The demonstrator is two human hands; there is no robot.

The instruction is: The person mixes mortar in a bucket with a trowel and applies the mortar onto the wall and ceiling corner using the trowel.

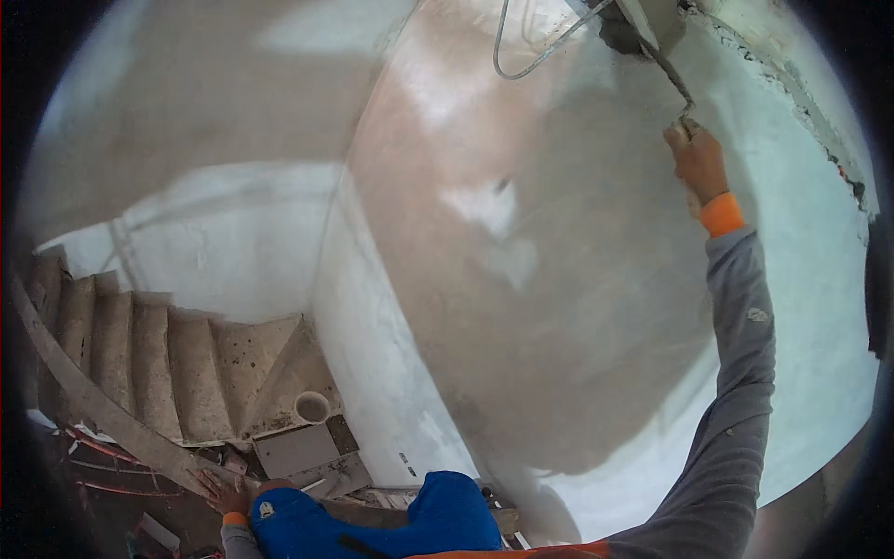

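Note:
My right hand [700, 160] is raised at the upper right, closed around the handle of a trowel [669, 67]. The trowel's narrow dark blade shows almost edge-on and points up toward the top corner of the plastered wall [596, 279]. Large damp-looking grey-brown patches cover this wall, with paler areas around them. Low at the left, my left hand [223, 491] has its fingers spread beside the end of a curved stair edge [121, 424]. It seems to rest there, holding nothing I can see.
Concrete winder stairs [196, 373] descend at the left, with a round bucket [312, 407] on a step. Grey boards [296, 450] lie near my blue-trousered knees [447, 512]. A grey cable [521, 74] loops down at the top. Rough broken plaster [810, 112] edges the upper right.

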